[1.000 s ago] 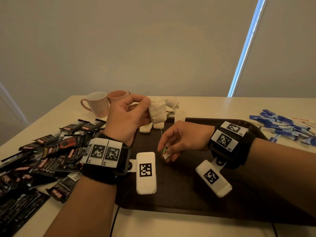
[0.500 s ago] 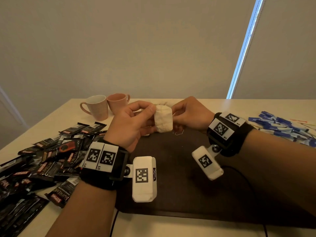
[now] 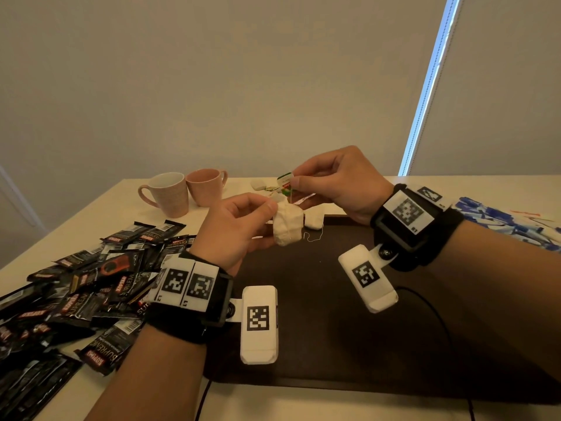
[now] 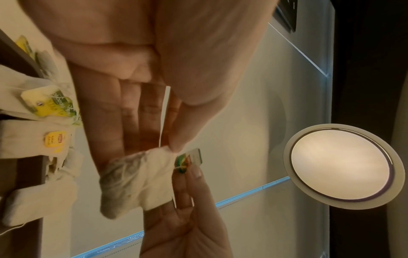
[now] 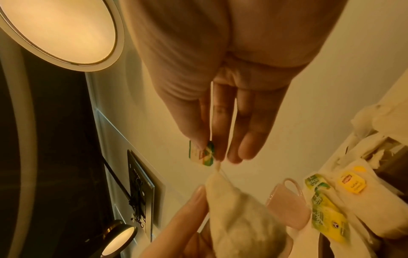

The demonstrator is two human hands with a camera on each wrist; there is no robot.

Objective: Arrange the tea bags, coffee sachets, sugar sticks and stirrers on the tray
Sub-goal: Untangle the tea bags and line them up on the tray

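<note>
My left hand (image 3: 243, 229) pinches a white tea bag (image 3: 287, 226) (image 4: 134, 181) (image 5: 240, 220) above the far edge of the dark brown tray (image 3: 334, 344). My right hand (image 3: 331, 183) pinches the bag's green and red paper tag (image 3: 284, 181) (image 4: 189, 161) (image 5: 202, 155) just above the bag, with the string running between them. More tea bags (image 3: 314, 219) (image 4: 42, 197) (image 5: 353, 197) lie at the tray's far edge. Black coffee sachets (image 3: 76, 296) are heaped on the table to the left. Blue sugar sticks (image 3: 510, 220) lie at the far right.
A white mug (image 3: 165, 194) and a pink mug (image 3: 206, 186) stand at the back left of the beige table (image 3: 303, 405). A loose tea bag (image 3: 258, 184) lies behind the tray. A black cable (image 3: 202, 399) runs off the front edge.
My right hand has come out from behind the tea bag and risen with the tag, drawing the string up. My left hand has kept hold of the bag, shifting slightly.
</note>
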